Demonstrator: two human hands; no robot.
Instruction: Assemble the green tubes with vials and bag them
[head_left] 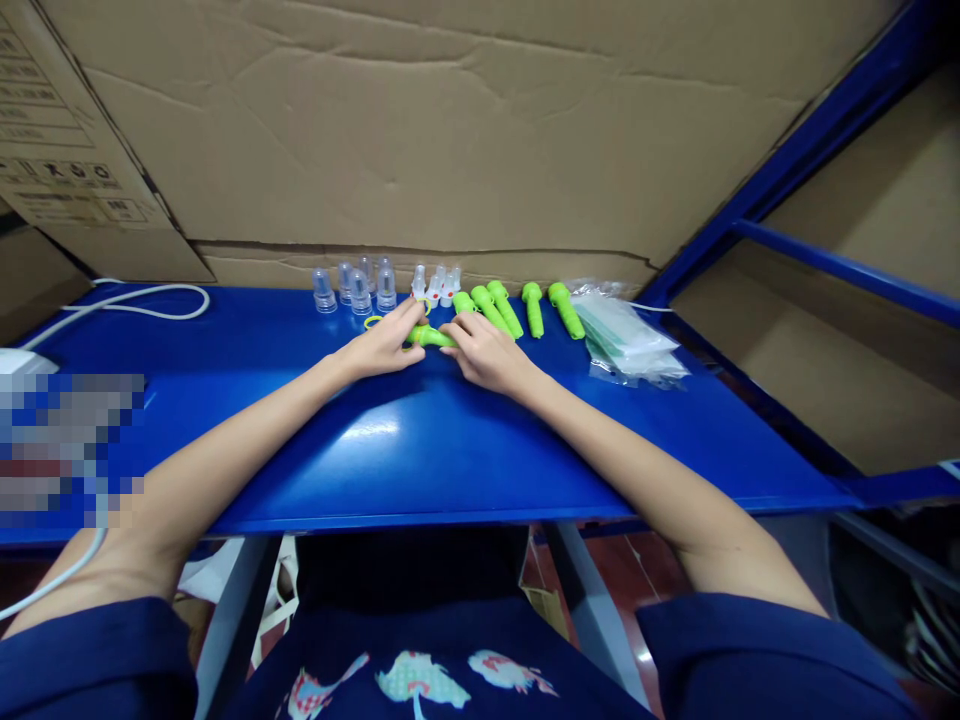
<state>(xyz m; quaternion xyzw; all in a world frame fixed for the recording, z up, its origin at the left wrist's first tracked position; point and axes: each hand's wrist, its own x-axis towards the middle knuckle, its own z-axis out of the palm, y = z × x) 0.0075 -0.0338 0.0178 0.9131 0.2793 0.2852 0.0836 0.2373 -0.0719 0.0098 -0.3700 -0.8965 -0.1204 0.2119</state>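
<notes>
A lime-green ridged tube (pixel 430 337) lies level between my hands, just above the blue tabletop. My left hand (pixel 384 343) is closed with thumb and fingers round its left end. The fingers of my right hand (pixel 486 352) are wrapped over its right end, so that end is partly hidden. A thin yellow-green ring (pixel 372 322) shows beside my left fingers. Close behind my right hand lie several more green tubes (pixel 533 309) with wider heads. Small clear-and-white pieces with red dots (pixel 436 287) stand beyond my fingertips, and several clear domed plastic cups (pixel 361 292) stand to their left.
Plastic bags with white and green contents (pixel 628 338) lie right of the green tubes. Cardboard (pixel 420 130) walls the back of the blue table (pixel 442 460). A blue metal frame (pixel 840 265) rises at right. White cable (pixel 150 291) curls at left.
</notes>
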